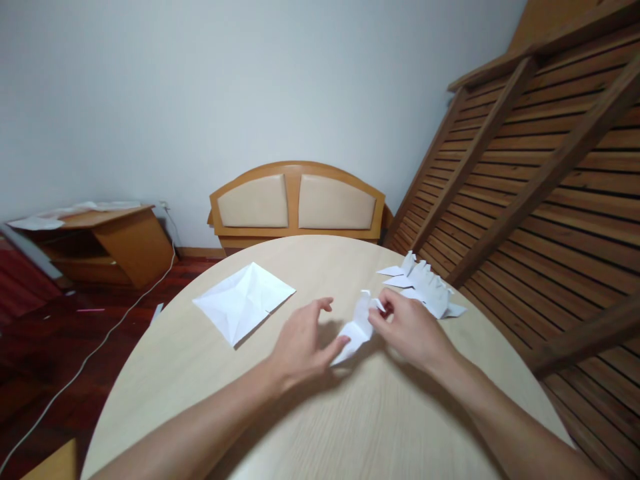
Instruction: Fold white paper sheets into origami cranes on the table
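Note:
A folded white paper figure (358, 328) with upright points stands between my hands on the round table (310, 257). My right hand (407, 327) pinches its upper right part between thumb and fingers. My left hand (306, 340) has its fingers spread, and its thumb touches the figure's lower left end. To the left lies a creased square sheet of white paper (245, 300), nearly flat. Beyond my right hand, several folded white paper figures (427, 287) stand close together in a row near the table's right edge.
Close to the table's right edge leans a slatted wooden frame (540, 173). A padded headboard (297, 200) stands behind the table against the wall. At left are a low wooden desk (125, 243) and a white cable (107, 337) across the dark floor.

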Demonstrator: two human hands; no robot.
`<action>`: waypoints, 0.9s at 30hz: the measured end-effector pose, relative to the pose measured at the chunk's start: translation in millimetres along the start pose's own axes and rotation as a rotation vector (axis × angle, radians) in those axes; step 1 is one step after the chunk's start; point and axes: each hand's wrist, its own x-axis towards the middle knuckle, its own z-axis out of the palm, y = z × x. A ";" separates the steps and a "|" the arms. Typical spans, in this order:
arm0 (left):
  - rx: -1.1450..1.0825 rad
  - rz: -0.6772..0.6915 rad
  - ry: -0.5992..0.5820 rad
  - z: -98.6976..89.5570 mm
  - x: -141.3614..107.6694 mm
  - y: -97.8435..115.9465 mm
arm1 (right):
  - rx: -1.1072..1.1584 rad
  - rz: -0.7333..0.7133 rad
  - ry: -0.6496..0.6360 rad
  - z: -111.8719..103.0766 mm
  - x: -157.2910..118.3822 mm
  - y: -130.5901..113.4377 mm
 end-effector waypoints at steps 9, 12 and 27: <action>-0.117 -0.036 -0.028 6.8 -26.8 -5.5 | 0.936 -0.073 -0.145 56.4 -5.6 -24.6; -0.148 0.007 -0.094 3.8 -28.3 -2.6 | 1.106 -0.055 -0.277 54.8 -11.8 -12.6; -0.155 0.011 -0.130 5.4 -27.1 2.5 | 1.304 0.089 -0.180 53.7 -7.3 7.5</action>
